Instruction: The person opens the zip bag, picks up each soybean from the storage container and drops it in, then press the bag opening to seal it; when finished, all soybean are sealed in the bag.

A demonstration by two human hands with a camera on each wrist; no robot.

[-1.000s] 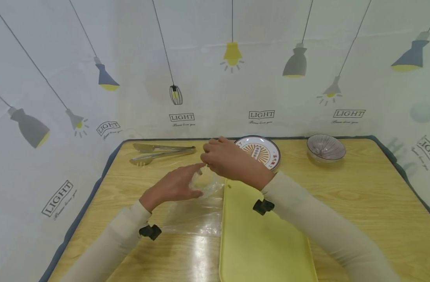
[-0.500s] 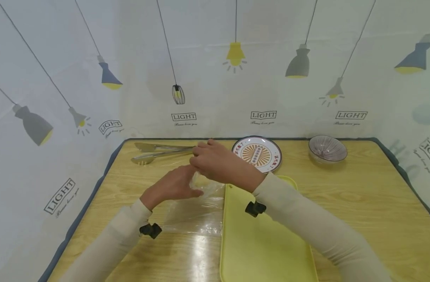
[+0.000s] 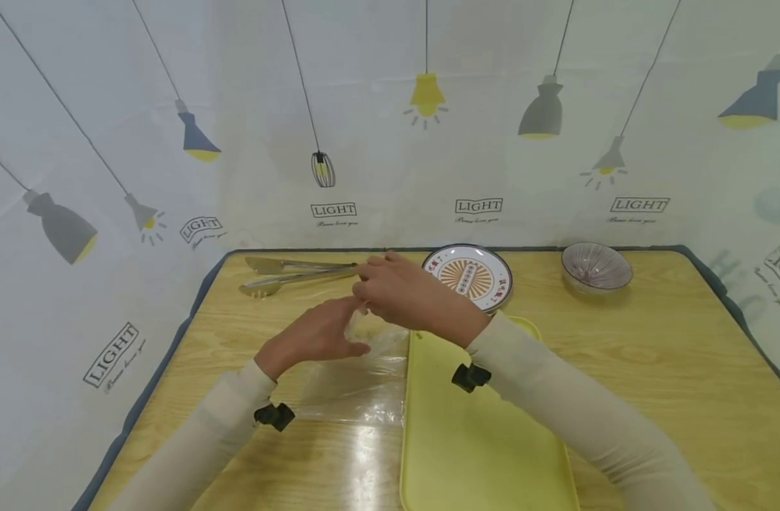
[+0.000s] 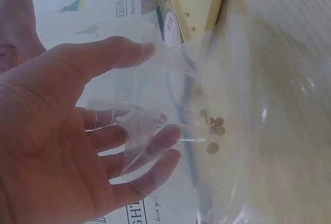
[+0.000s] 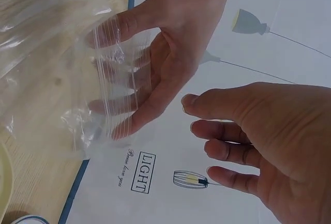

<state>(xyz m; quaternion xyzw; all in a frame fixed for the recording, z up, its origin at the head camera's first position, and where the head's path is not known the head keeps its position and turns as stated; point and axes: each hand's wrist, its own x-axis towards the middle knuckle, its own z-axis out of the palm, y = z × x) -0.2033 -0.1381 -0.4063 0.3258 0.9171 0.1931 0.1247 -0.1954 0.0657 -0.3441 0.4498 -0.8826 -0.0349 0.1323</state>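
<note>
Head view: A clear plastic zip bag point(image 3: 358, 390) occupies the lower centre of the wood-grain desk point(image 3: 651, 383), alongside a yellow rectangular tray point(image 3: 485, 433). The left hand point(image 3: 313, 330) is at its upper end; the right hand point(image 3: 405, 287) reaches across from the right and hides the meeting point. Stainless tongs point(image 3: 300, 268), a white plate with an orange sunburst point(image 3: 475, 277) and a purple-streaked bowl point(image 3: 597, 266) line the far edge, presumably to leave the middle free.

Left wrist view: The left hand is spread within the bag's mouth, seemingly to hold the film apart. Small round brown balls point(image 4: 214, 125), indiscernible from above, show through the plastic right of centre, apparently inside.

Right wrist view: Only here is the ribbed zip strip point(image 5: 111, 74) distinct, crossing the left hand's outstretched fingers. The right hand's fingers bend loosely, thumb apart, with nothing visible between them.
</note>
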